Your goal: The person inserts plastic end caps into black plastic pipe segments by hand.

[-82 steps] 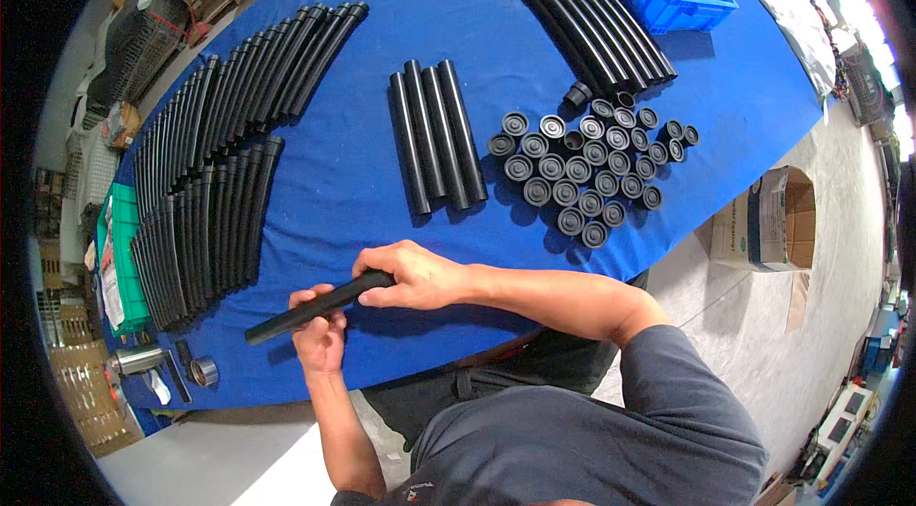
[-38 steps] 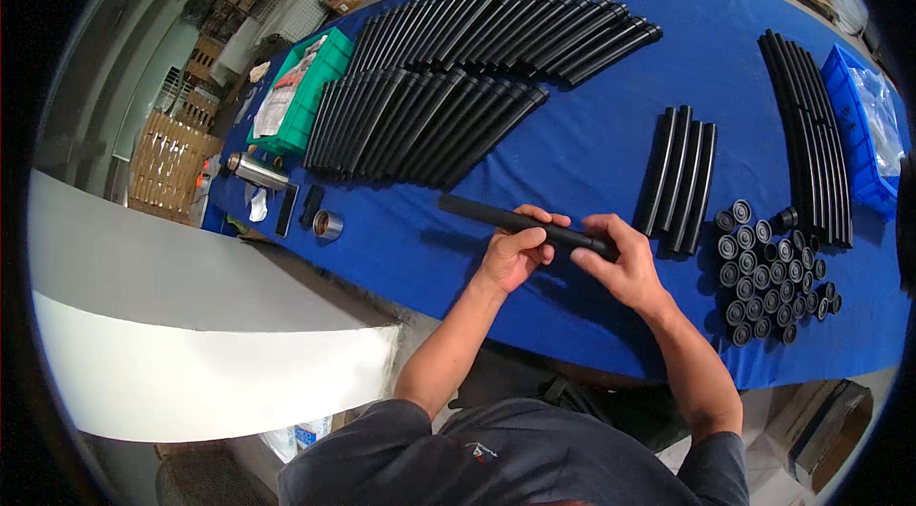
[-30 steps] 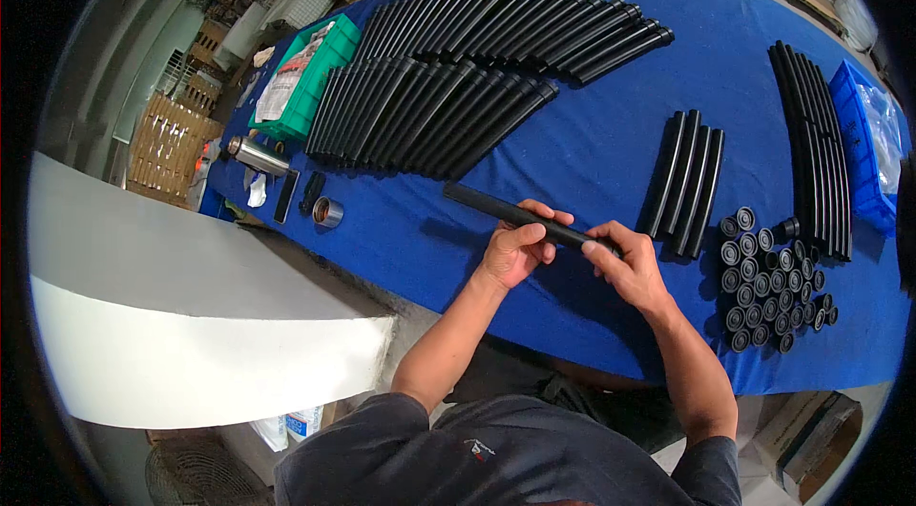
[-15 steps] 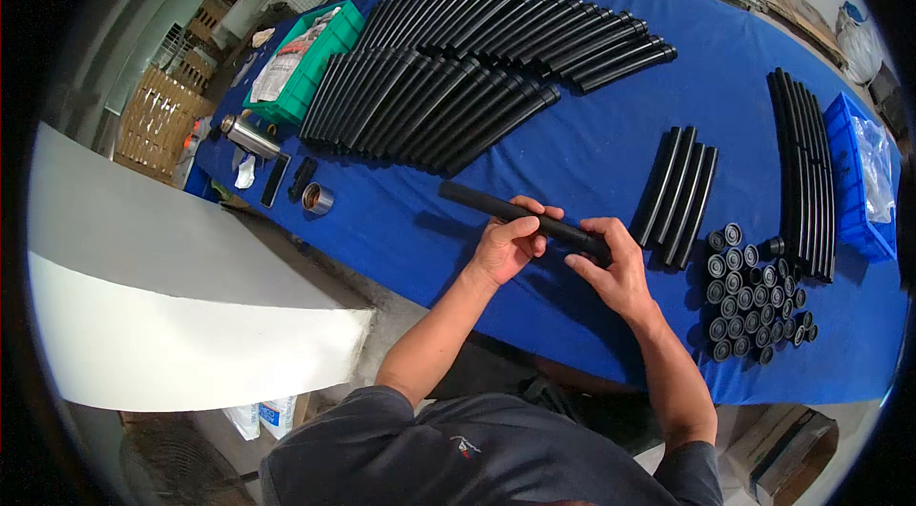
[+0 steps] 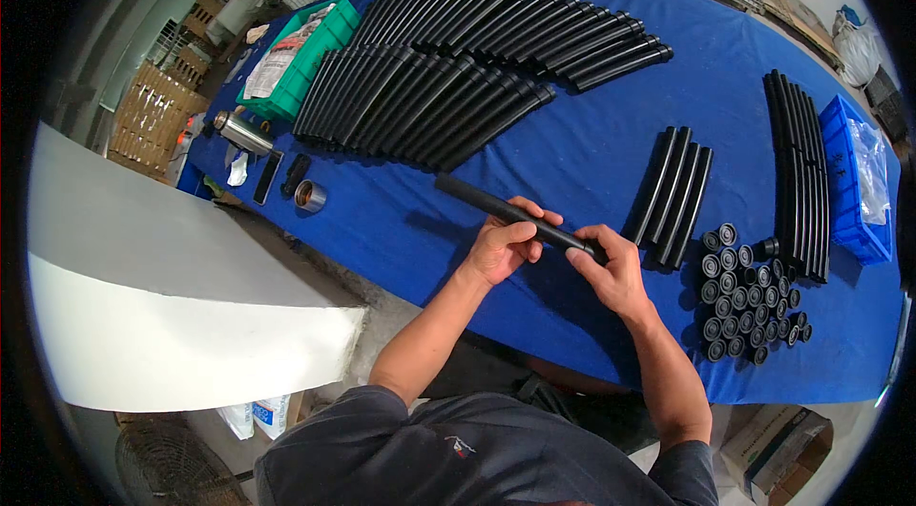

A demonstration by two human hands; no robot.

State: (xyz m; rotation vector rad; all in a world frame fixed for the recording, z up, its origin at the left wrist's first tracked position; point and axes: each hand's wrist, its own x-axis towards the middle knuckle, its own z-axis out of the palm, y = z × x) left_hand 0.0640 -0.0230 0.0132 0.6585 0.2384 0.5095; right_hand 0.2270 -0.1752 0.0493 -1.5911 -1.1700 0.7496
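Observation:
A black tube (image 5: pixel 468 194) is held at a slant above the blue tablecloth, its bare end pointing up and to the left. Around its middle, the thumb and fingers of my left hand (image 5: pixel 503 247) are closed. My right hand (image 5: pixel 614 274) grips the tube's right end, and its fingers cover that end, so I cannot tell how a cap sits there. To the right of my hands lie several loose tubes (image 5: pixel 676 196) side by side. Beyond them, nearer the table's front edge, is a cluster of round black caps (image 5: pixel 739 296).
Rows of black tubes with thicker ends (image 5: pixel 410 110) fill the far left. A green crate (image 5: pixel 329 43) holds newspaper. Near it are a steel flask (image 5: pixel 244 134), a phone (image 5: pixel 268 178) and a metal cup (image 5: pixel 310 196). Long tubes (image 5: pixel 797 182) and a blue crate (image 5: pixel 856 234) stand at the right.
My right hand's fingers have curled closer around the tube's right end. My left hand keeps its hold. The whole view has shifted slightly.

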